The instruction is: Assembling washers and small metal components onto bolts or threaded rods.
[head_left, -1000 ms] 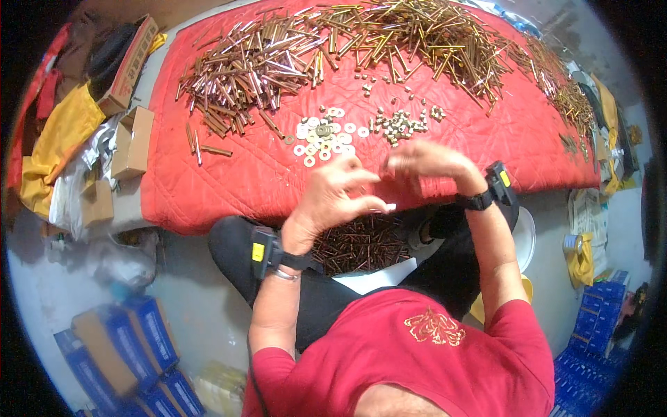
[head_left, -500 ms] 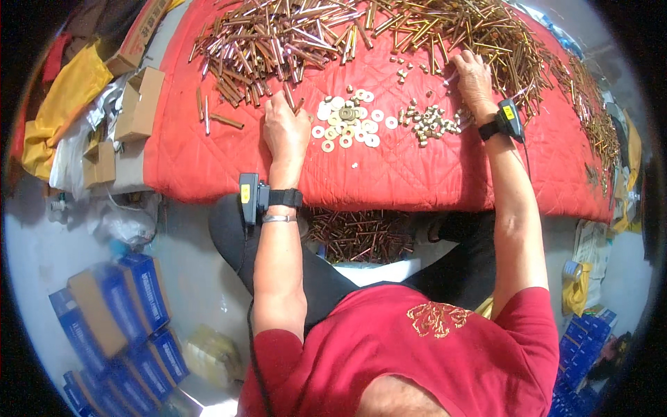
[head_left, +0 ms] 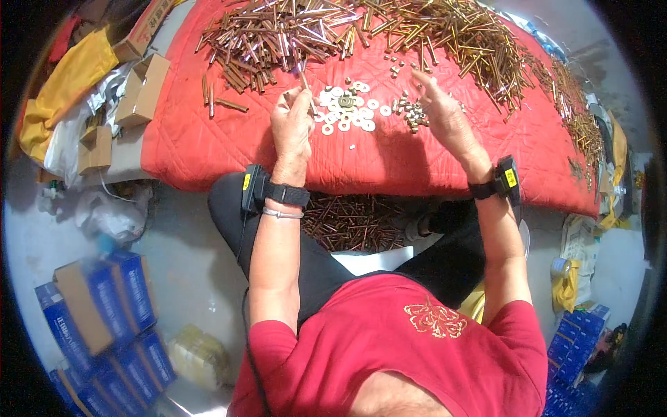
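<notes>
My left hand [head_left: 292, 125] is closed with its fingers round a slim copper-coloured metal tube [head_left: 303, 80], which sticks up past the fingertips. Beside that hand lies a pile of flat round washers [head_left: 364, 113], mostly pale with a few darker ones. My right hand [head_left: 448, 121] hovers over the edge of a heap of small metal nuts [head_left: 415, 128]. Its fingers are stretched out, and I see nothing held in them. Parts of the nut heap are hidden beneath the hand.
Large piles of copper-coloured tubes [head_left: 257, 42] and golden rods [head_left: 479, 42] cover the far side of the red quilted cloth [head_left: 229, 153]. Cardboard boxes [head_left: 142, 90] stand at the left edge. More metal pieces [head_left: 354, 222] lie below, between my legs. Blue boxes [head_left: 114, 292] are stacked lower left.
My right hand has come nearer and left, from the edge of the rod pile to the nuts. My left hand has turned and lifted slightly, raising the tube upright.
</notes>
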### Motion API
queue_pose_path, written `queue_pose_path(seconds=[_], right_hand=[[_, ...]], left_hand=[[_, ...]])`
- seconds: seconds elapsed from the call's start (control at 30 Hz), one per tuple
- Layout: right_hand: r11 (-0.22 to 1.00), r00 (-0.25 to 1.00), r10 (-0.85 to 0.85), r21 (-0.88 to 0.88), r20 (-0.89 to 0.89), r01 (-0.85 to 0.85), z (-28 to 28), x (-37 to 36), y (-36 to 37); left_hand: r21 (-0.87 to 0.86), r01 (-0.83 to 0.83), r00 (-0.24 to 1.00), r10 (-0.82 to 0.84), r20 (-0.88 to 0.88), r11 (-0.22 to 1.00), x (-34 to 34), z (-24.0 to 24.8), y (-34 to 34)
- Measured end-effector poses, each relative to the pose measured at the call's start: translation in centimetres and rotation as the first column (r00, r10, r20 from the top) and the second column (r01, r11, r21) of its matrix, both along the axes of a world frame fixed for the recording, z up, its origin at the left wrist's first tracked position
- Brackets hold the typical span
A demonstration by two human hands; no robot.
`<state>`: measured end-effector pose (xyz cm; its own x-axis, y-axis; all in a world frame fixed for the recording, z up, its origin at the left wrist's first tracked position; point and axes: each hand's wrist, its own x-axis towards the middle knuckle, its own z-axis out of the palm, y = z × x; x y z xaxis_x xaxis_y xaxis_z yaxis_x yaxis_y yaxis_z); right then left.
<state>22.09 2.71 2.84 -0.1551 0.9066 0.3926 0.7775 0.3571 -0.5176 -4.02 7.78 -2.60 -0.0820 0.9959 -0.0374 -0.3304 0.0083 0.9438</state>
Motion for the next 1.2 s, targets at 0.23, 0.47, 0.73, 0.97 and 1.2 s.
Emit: queue_pose_path(seconds=[0.23,0.47,0.73,0.97,1.2], right_hand=[[0.998,0.964,-0.054,-0.023,0.261,0.062,-1.7,-2.2,-0.4],[0.982,0.823,-0.006,-0.153,0.568,0.113,-3.2,-2.7,1.7],[0.921,0.564,0.274,-0.382,0.779,0.08,-0.5,-5.6,8.1],[0.956,0.881,0.087,-0.288,0.465,0.058,-2.0,-3.1,2.9],[0.925,0.843,-0.101,-0.361,-0.529,-0.116,1.5,-7.0,-4.1]], left_hand=[[-0.182,0.398,0.832,-0.27,0.485,0.899,0.6,1.6,-2.1],[-0.157,0.355,0.82,-0.226,0.526,0.922,0.9,2.8,-3.2],[-0.092,0.33,0.816,-0.235,0.528,0.939,0.8,2.6,-3.1],[-0.16,0.338,0.802,-0.195,0.565,0.927,1.0,1.1,-2.8],[-0.223,0.35,0.726,-0.113,0.679,0.91,2.4,0.1,-2.3]])
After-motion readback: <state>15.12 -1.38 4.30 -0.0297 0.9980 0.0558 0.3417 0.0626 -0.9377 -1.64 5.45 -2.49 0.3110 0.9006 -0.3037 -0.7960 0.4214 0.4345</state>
